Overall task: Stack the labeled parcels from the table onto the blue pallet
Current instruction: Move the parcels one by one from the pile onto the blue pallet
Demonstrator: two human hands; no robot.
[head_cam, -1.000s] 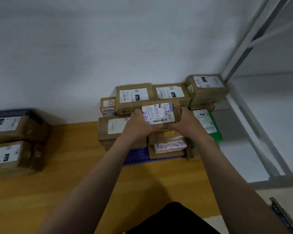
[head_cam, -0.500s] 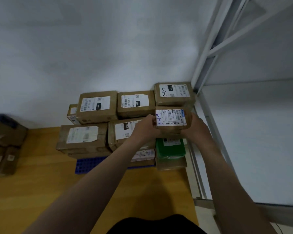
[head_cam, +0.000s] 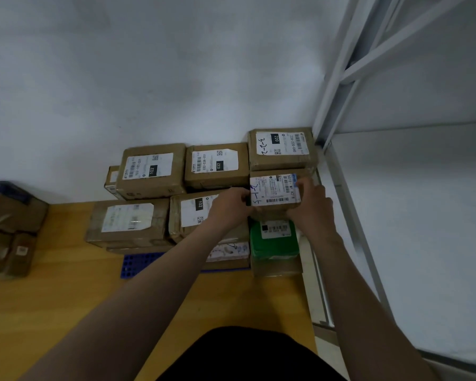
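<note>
Gripping a labelled parcel (head_cam: 275,189) by both ends, both hands reach forward. Far left of the fingers, the pallet (head_cam: 138,264) shows under brown boxes (head_cam: 129,224). The left hand (head_cam: 231,209) clasps the parcel's left end, the right hand (head_cam: 311,207) its right. Just below the fingers lies a green packet (head_cam: 274,243); just beyond them, the 220 box (head_cam: 280,149).

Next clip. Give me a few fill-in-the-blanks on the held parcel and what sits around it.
1. The left hand and right hand grip a small parcel with its label facing ____.
2. The cardboard parcel right behind it is tagged ____.
3. The nearer parcel in front of it is coloured ____.
4. The pallet beneath the piled parcels is ____.
Missing words: up; 220; green; blue.
</note>
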